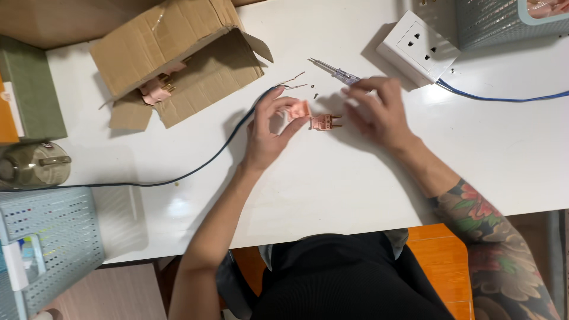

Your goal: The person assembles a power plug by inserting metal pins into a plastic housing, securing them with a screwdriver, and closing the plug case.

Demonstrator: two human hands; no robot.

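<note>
Pinching a pink plug cover (298,109), left hand (268,131) faces open right hand (379,112), near a torn cardboard box (178,59).

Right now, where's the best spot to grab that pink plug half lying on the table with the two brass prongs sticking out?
Pinch the pink plug half across its pink body, from above, thumb and finger on its near and far edges. It lies flat on the white table with its brass prongs pointing right, so the body is probably the broader, steadier grip. The left hand sits just left of it, the right hand is beside the prongs.
</note>
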